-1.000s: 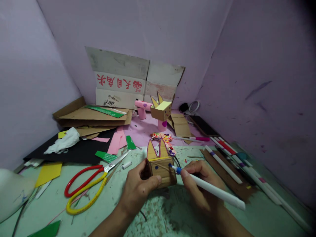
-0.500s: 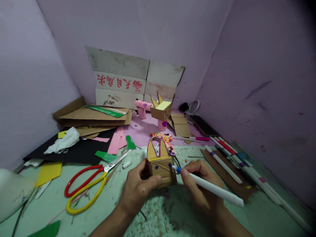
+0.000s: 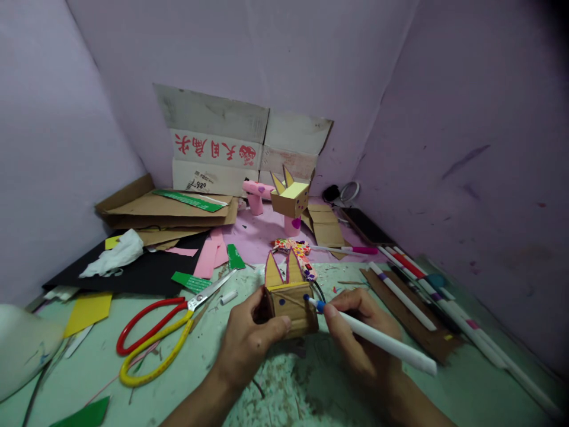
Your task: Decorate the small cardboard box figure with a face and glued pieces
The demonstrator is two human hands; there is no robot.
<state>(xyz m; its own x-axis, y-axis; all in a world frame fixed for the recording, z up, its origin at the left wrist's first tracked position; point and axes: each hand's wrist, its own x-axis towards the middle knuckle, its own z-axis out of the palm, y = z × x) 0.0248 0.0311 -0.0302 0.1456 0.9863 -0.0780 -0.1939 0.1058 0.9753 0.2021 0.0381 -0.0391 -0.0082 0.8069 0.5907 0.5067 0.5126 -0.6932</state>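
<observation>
Between my hands is a small cardboard box [image 3: 296,314] with two pointed yellow ears edged in purple and a blue dot on its front. My left hand [image 3: 251,338] grips the box by its left side, thumb across the front. A white marker [image 3: 386,341] with a blue tip end is pinched in my right hand [image 3: 367,332]. Its tip touches the upper right of the box front, at a second blue spot. Behind the box lies a piece of colourful patterned paper [image 3: 293,246]. A small white marker cap [image 3: 229,297] rests left of the box.
Scissors [image 3: 190,305] with red and yellow handles lie open at left. Several markers [image 3: 402,296] and a brown cardboard strip [image 3: 438,341] lie at right. Another eared box [image 3: 287,204] stands on a pink tube behind. Folded cardboard [image 3: 178,216] and paper scraps sit back left.
Almost nothing differs. The rear end of the marker has shifted very slightly, while its tip stays at the same spot on the box.
</observation>
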